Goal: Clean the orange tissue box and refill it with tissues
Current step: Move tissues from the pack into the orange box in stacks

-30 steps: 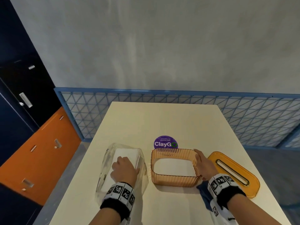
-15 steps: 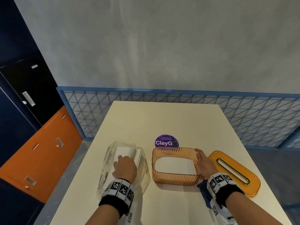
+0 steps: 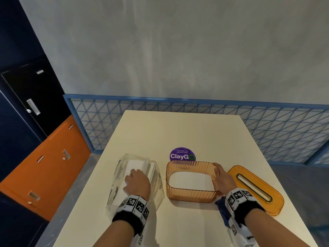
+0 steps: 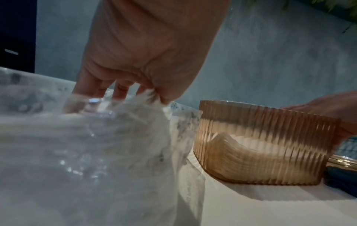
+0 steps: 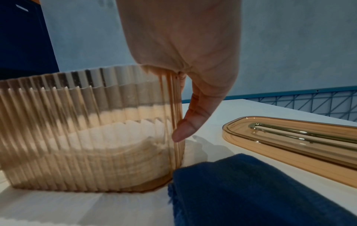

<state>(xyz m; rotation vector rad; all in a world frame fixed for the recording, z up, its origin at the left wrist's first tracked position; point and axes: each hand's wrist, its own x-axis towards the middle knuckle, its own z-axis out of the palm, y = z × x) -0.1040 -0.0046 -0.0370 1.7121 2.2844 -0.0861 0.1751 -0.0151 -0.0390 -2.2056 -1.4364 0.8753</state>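
The ribbed orange tissue box stands open-topped on the table with a low stack of white tissues inside. My right hand grips its right wall, thumb outside and fingers inside. Its orange lid with a slot lies flat to the right. My left hand reaches into the clear plastic tissue pack to the left of the box. There its fingers pinch the white tissues in the pack. A dark blue cloth lies under my right wrist.
A purple round ClayGo sticker sits on the cream table just behind the box. A blue lattice railing runs past the far edge. Orange and dark cabinets stand to the left, below table level.
My left hand has shifted slightly inside the pack, and the tissues' right edge has lifted a little. My right hand keeps its hold on the box wall.
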